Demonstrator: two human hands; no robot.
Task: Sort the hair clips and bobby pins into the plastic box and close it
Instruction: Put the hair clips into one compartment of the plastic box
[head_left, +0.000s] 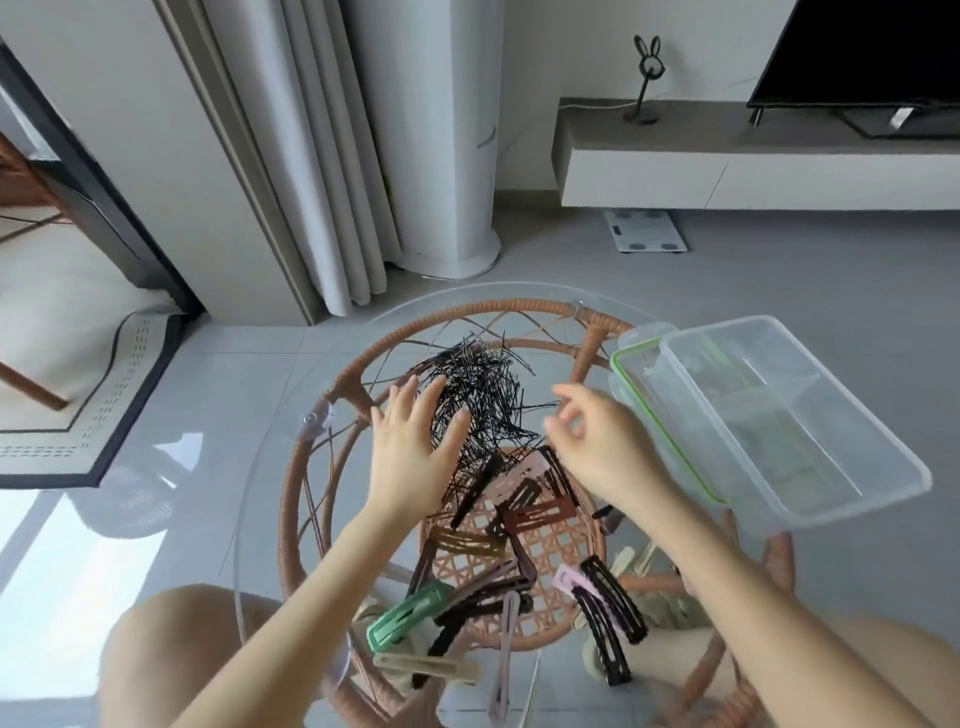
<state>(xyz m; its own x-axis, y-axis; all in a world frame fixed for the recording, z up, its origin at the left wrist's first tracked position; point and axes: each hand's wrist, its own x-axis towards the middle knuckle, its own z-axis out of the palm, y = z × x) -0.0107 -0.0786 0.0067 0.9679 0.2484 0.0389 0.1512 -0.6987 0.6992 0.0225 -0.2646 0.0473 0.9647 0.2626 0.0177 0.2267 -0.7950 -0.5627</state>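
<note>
— Bobby pins look like your current step: the black heap lies on the far half of the glass table, and both of your hands are at it.

— Yes. Your left hand is wide, fingers straight and spread, low over the heap's near left side. Your right hand is blurred, with its fingers curled in. One pin points toward it, but I cannot tell whether you are pinching it.

— Nothing seems sorted yet. I see no pins or clips in the plastic box. The hair clips lie scattered nearer to you, a few touching the heap's near edge.

— So the next move calls for a gathering pinch. The pins are thin, tangled and flat on smooth glass. You will probably do better raking a bunch together than chasing single ones.

— Then carry them right. The box stands open at the table's right side, resting on its lid, and it has dividers inside, so pick one compartment for pins.

— Mind that edge. The box's near corner appears to reach past the glass rim, so a push there might tip it.

— The path between the heap and the box is short and unobstructed. The far rim is close behind the pins, so sweep toward yourself.
</note>
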